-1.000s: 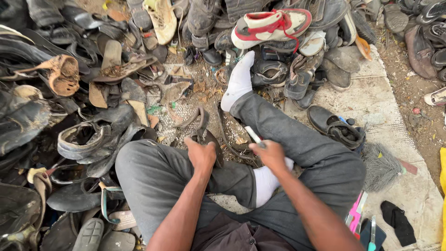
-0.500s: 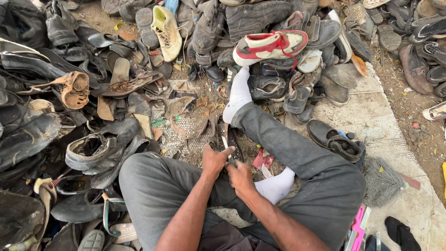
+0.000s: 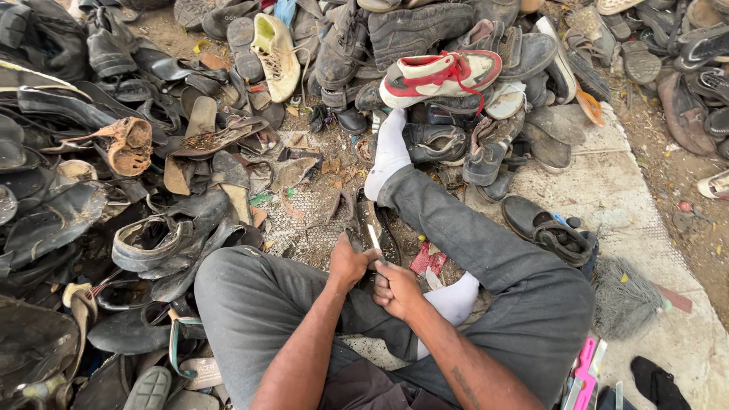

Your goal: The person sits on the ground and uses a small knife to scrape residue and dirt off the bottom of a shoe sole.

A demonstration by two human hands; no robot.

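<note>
Your left hand (image 3: 348,263) grips the dark shoe piece (image 3: 380,235) low in the near middle, between your knees; your right hand (image 3: 396,289) is clenched on a pale blade (image 3: 374,236) pointing away from you. A slip could nick your left fingers, they sit that close. No container shows; loose shoes (image 3: 440,76) are heaped across the far ground

A thin pale blade (image 3: 373,235) stands nearly upright against a dark worn shoe sole (image 3: 383,243), just above both hands
</note>
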